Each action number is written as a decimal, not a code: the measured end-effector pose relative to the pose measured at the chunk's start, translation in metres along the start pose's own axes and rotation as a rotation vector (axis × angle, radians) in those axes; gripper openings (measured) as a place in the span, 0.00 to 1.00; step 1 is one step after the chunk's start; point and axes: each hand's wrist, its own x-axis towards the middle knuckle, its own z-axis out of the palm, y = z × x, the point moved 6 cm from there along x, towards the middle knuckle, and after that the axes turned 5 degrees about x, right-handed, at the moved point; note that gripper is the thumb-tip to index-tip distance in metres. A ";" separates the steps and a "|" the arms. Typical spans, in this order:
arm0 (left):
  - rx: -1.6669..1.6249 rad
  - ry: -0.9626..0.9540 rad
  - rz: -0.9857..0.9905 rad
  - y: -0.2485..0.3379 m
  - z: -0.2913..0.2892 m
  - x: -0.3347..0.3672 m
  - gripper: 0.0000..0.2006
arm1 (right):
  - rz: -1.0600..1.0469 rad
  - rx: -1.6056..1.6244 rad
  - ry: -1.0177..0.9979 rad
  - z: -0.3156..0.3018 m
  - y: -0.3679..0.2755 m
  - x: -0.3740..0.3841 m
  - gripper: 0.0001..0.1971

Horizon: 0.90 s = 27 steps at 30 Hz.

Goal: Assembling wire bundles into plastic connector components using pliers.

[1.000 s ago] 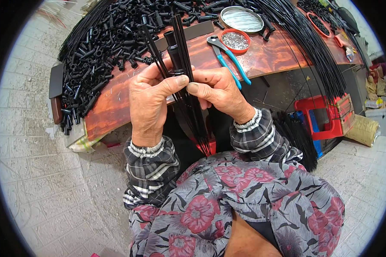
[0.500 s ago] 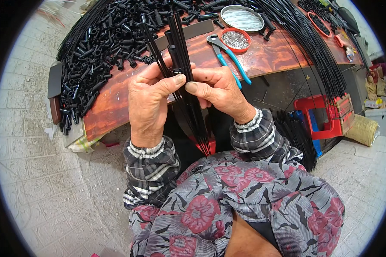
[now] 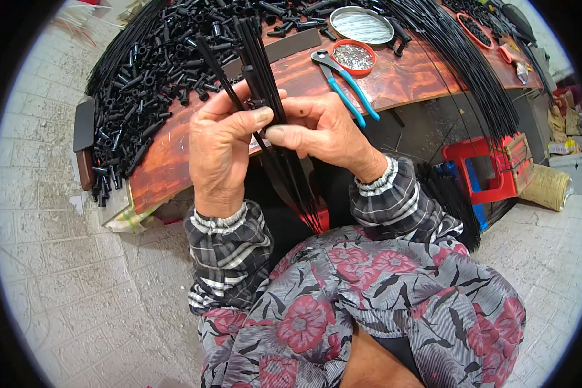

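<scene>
A bundle of thin black rods [image 3: 292,184], shaped like umbrella ribs, stands between my hands. It slants from the table side down toward my lap. My left hand [image 3: 221,152] is closed round its left side, thumb pressed toward the middle; one small group of rods fans off to the left there. From the right, my right hand [image 3: 333,137] pinches the same bundle, its thumb tip close to the left thumb. A dark tubular piece among the rods is mostly hidden by them and by my fingers.
Black tubular plastic parts [image 3: 129,107] are heaped on the reddish wooden table [image 3: 158,171]. Beyond my right hand lie blue-handled pliers [image 3: 347,87], a red dish of small metal pieces [image 3: 354,58] and a round tin [image 3: 362,26]. Long black rods [image 3: 472,77] overhang the table; a red stool [image 3: 456,155] stands right.
The upper ends of the rods have shifted left and now cover most of the black tube that showed between them. Both hands have moved slightly left and keep their hold.
</scene>
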 end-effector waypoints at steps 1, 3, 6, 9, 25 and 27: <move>0.001 0.000 0.000 -0.001 0.000 -0.001 0.16 | -0.031 -0.045 -0.024 0.002 0.001 -0.001 0.13; 0.018 0.012 0.033 -0.002 0.000 -0.002 0.15 | -0.002 -0.005 0.011 0.001 0.004 0.002 0.12; 0.014 0.015 0.023 -0.003 -0.001 -0.005 0.15 | 0.038 -0.034 0.029 0.001 0.008 0.001 0.12; 0.023 0.021 0.055 -0.001 -0.002 -0.003 0.15 | 0.018 -0.084 0.019 -0.001 0.010 0.003 0.12; -0.120 0.020 0.020 -0.023 -0.010 0.003 0.17 | 0.104 -0.029 0.082 -0.013 0.016 0.002 0.13; -0.189 0.036 0.045 -0.024 -0.014 0.002 0.16 | 0.088 -0.048 0.068 -0.012 0.015 0.003 0.13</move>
